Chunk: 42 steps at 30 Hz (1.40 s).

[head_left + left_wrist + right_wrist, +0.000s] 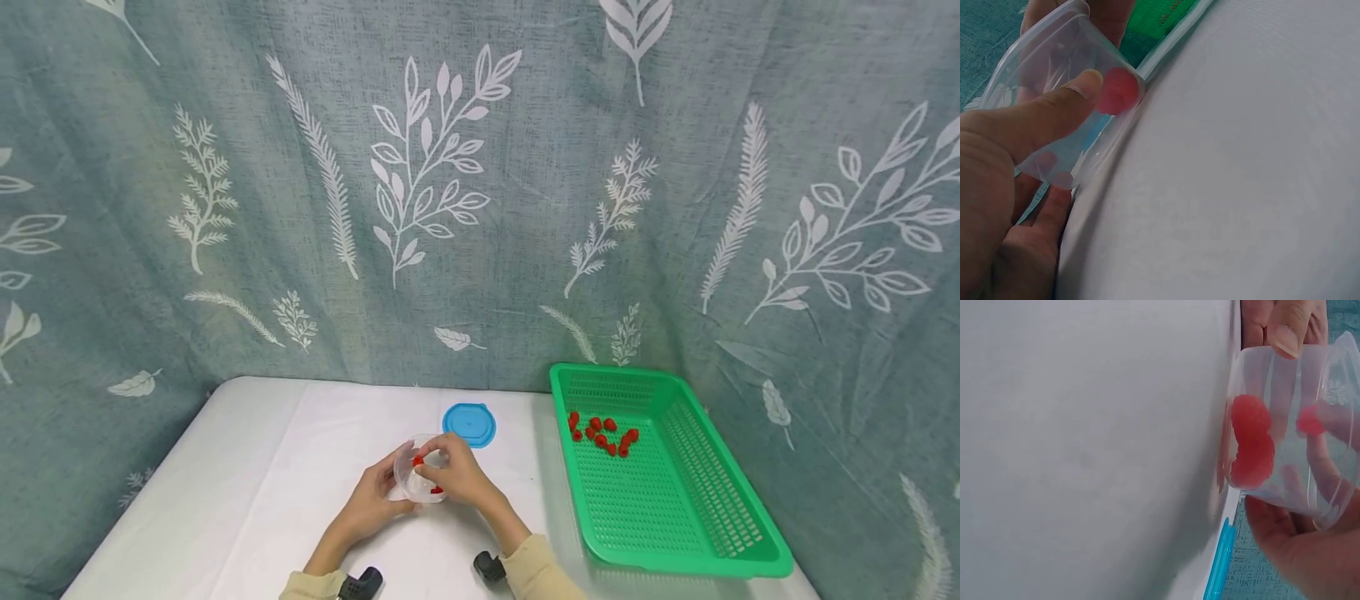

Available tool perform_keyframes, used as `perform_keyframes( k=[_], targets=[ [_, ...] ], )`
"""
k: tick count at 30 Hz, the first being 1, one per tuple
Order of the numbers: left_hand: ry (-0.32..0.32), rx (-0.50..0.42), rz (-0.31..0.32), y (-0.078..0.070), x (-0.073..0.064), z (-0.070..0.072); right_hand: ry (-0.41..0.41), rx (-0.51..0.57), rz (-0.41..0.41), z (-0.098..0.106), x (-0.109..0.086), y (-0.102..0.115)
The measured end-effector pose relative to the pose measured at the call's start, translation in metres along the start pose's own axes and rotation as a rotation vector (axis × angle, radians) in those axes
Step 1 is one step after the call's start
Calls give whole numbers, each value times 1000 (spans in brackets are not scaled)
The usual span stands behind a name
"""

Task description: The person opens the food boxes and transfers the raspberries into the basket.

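A clear plastic container [405, 482] stands on the white table between both hands. My left hand [369, 500] grips it from the left, thumb at the near side and fingers round the far side. Inside its mouth, my right hand [463, 477] pinches a red raspberry [1310, 420] between thumb and finger. Through the wall in the right wrist view, raspberries [1252, 461] lie together on the container's bottom. The left wrist view shows a raspberry [1118, 92] behind the clear wall, near the left thumb [1054, 115].
A round blue lid [468, 425] lies just behind the container. To the right stands a green basket [678, 560] with several raspberries [601, 440] toward its far left part. A leaf-patterned curtain [315, 250] hangs behind the white table [285, 450].
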<state>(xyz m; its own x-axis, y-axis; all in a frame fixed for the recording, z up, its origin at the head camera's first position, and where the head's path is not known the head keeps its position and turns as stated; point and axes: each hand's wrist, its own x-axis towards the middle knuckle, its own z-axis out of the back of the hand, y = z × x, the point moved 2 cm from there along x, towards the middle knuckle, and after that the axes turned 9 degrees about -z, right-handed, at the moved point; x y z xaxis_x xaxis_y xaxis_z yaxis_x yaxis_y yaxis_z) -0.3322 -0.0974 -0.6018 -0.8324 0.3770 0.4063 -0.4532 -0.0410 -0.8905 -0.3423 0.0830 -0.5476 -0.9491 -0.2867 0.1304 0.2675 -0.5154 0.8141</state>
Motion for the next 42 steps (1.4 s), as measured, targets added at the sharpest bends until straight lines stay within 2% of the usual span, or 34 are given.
perform_keyframes(
  k=[5, 8, 11, 17, 22, 25, 30, 39, 42],
  targets=[
    [3, -6, 7, -1, 1, 0, 0, 74, 30, 5, -2, -2],
    [-3, 8, 21, -2, 2, 0, -15, 100, 12, 10, -4, -2],
    [-12, 7, 32, -3, 4, 0, -59, 122, -18, 15, -6, -3],
    [-17, 0, 8, -5, 6, 0, -170, 224, -40, 26, -10, 0],
    [-24, 6, -3, -5, 6, 1, -196, 254, -48, 35, -17, 6],
    [-32, 13, 4, -5, 7, 1, -206, 260, -50, 36, -17, -2],
    [-38, 14, 27, -5, 6, -1, -235, 289, -72, 40, -22, 0],
    [-46, 0, 87, -2, 2, -4, -200, 314, -84, 56, -50, 38],
    [-40, -1, 89, -1, -1, -4, -190, 304, -95, 56, -56, 35]
  ],
)
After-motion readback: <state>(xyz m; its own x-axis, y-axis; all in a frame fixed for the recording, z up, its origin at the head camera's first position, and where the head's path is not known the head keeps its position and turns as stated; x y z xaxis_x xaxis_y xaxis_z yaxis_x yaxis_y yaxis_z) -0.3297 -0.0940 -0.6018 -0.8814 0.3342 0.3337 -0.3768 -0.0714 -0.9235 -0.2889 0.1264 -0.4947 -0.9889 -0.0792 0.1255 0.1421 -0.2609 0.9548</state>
